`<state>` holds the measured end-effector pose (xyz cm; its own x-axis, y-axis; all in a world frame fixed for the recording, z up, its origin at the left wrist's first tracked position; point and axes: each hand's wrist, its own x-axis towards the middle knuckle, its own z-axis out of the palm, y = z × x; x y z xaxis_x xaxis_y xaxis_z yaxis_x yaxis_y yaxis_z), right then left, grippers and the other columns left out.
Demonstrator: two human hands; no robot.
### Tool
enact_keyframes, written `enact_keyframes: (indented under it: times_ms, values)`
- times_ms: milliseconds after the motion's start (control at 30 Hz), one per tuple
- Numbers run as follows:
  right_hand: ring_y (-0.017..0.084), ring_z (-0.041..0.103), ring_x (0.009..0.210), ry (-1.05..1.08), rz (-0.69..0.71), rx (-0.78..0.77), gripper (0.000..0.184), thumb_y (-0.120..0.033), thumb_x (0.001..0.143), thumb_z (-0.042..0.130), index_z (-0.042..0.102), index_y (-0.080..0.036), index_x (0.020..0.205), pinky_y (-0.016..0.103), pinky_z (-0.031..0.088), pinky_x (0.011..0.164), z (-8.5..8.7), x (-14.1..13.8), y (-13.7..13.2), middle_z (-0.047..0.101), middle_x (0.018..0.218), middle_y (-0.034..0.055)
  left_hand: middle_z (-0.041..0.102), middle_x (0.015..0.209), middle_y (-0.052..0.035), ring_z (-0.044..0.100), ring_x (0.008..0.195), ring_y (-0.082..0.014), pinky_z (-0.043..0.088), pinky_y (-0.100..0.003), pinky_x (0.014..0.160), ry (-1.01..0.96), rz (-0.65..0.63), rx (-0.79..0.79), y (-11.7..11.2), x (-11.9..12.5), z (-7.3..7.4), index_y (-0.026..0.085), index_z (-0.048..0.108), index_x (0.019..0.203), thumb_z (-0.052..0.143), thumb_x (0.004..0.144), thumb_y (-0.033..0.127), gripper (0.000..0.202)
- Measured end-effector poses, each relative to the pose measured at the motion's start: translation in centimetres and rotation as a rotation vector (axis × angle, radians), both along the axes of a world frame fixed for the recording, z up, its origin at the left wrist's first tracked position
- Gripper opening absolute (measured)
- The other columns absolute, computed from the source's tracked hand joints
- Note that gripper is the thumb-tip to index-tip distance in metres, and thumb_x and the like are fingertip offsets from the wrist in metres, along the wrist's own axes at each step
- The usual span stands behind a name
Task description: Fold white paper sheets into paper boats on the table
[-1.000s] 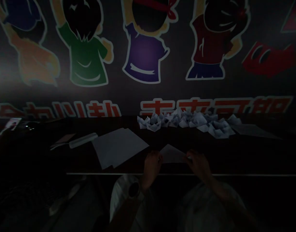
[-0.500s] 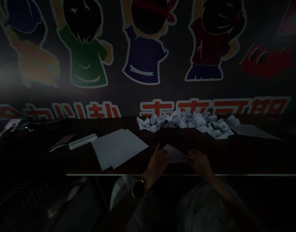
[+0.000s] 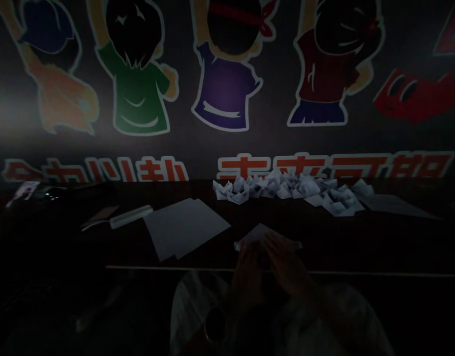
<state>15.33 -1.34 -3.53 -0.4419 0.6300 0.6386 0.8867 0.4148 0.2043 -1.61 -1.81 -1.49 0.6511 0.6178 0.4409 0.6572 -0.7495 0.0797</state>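
Note:
The scene is very dark. A folded white paper sheet (image 3: 257, 234) lies on the dark table (image 3: 361, 242) near its front edge. My left hand (image 3: 248, 267) and my right hand (image 3: 287, 262) lie close together on the near part of this sheet, fingers pressed down flat on it. The sheet's triangular far tip sticks out beyond my fingers. A dark round watch (image 3: 215, 324) sits on my left wrist.
A stack of flat white sheets (image 3: 185, 227) lies left of my hands. Several folded paper boats (image 3: 287, 190) are heaped along the table's back. A flat sheet (image 3: 394, 205) lies at the right, a pale roll (image 3: 131, 216) at the left. A cartoon mural fills the wall behind.
Both hands have come together from the sheet's two sides onto its middle and near part, and now cover most of it. The paper's near edge has shifted toward me.

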Motion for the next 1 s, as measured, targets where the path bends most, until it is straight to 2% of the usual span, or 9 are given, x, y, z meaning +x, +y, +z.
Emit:
enact_keyframes:
  times_ms: [67,133,233,333,600,667,800,900,1000]
  values:
    - [0.024,0.033,0.129,0.039,0.018,-0.055,0.054,-0.016,0.083,0.036,0.032,-0.009,0.136,0.044,0.033,0.103,-1.0,-0.4,-0.7,0.041,0.138,0.0142,0.035,0.140,-0.0149,0.026,0.130,-0.0332,0.002,-0.057,0.109,0.015,0.004,-0.026,0.2,0.0,-0.3,0.015,0.031,0.137,0.055,0.069,0.048,0.078]
    - [0.025,0.034,0.129,0.071,0.002,-0.089,0.056,-0.025,0.086,0.037,0.027,-0.010,0.139,0.044,0.035,0.102,-1.3,0.0,-1.4,0.040,0.138,0.0151,0.032,0.142,-0.0140,0.023,0.131,-0.0346,0.003,-0.057,0.108,0.031,0.013,-0.045,0.4,-0.1,-0.6,0.016,0.029,0.138,0.058,0.066,0.047,0.083]
    - [0.025,0.035,0.128,0.081,-0.013,-0.120,0.059,-0.037,0.087,0.041,0.029,-0.012,0.139,0.044,0.034,0.103,-1.1,1.7,-2.1,0.041,0.138,0.0143,0.028,0.144,-0.0116,0.019,0.133,-0.0347,0.008,-0.055,0.108,0.026,0.034,-0.041,0.5,-0.6,-0.8,0.018,0.028,0.138,0.056,0.068,0.049,0.081]
    - [0.026,0.036,0.128,0.092,-0.050,-0.104,0.065,-0.044,0.085,0.044,0.028,-0.010,0.138,0.043,0.034,0.103,-1.2,3.2,-2.4,0.040,0.138,0.0163,0.027,0.145,-0.0098,0.019,0.134,-0.0311,0.012,-0.050,0.110,0.022,0.016,0.003,0.7,-1.8,-0.9,0.017,0.028,0.139,0.050,0.075,0.050,0.075]
    - [0.032,0.037,0.126,0.097,-0.126,-0.010,0.079,-0.053,0.080,0.048,0.024,-0.007,0.139,0.047,0.036,0.100,-2.7,5.1,-2.3,0.039,0.138,0.0204,0.034,0.141,-0.0127,0.032,0.130,-0.0260,0.026,-0.042,0.108,0.021,0.032,0.122,1.9,-6.1,-1.3,0.010,0.031,0.137,0.044,0.081,0.050,0.070]
    - [0.031,0.041,0.124,0.094,-0.133,0.022,0.074,-0.051,0.081,0.048,0.029,-0.007,0.138,0.046,0.037,0.099,-2.9,5.5,-2.2,0.042,0.136,0.0201,0.039,0.139,-0.0121,0.036,0.128,-0.0242,0.028,-0.041,0.107,0.000,-0.003,0.171,2.2,-6.8,-1.5,0.011,0.035,0.135,0.043,0.084,0.046,0.062]
    - [0.028,0.053,0.113,0.097,-0.085,0.076,0.052,-0.043,0.086,0.045,0.044,-0.015,0.130,0.044,0.041,0.094,-3.4,6.8,-2.1,0.055,0.125,0.0144,0.054,0.126,-0.0098,0.050,0.117,-0.0211,0.039,-0.038,0.099,-0.089,-0.055,0.221,2.6,-7.4,-1.8,0.016,0.051,0.123,0.043,0.088,0.037,0.041]
    - [0.025,0.058,0.105,0.128,-0.060,0.085,0.037,-0.037,0.087,0.045,0.055,-0.022,0.119,0.040,0.044,0.087,-3.6,7.8,-2.3,0.061,0.118,0.0091,0.064,0.113,-0.0054,0.059,0.105,-0.0176,0.043,-0.035,0.091,-0.187,-0.044,0.198,2.6,-7.5,-2.2,0.023,0.060,0.109,0.042,0.090,0.032,0.028]
    - [0.022,0.059,0.100,0.153,-0.039,0.045,0.028,-0.032,0.087,0.047,0.062,-0.025,0.110,0.037,0.045,0.083,-3.1,8.5,-2.6,0.064,0.114,0.0051,0.069,0.103,-0.0010,0.064,0.095,-0.0149,0.041,-0.032,0.085,-0.290,-0.008,0.165,2.5,-7.4,-2.4,0.026,0.065,0.095,0.045,0.089,0.029,0.022]
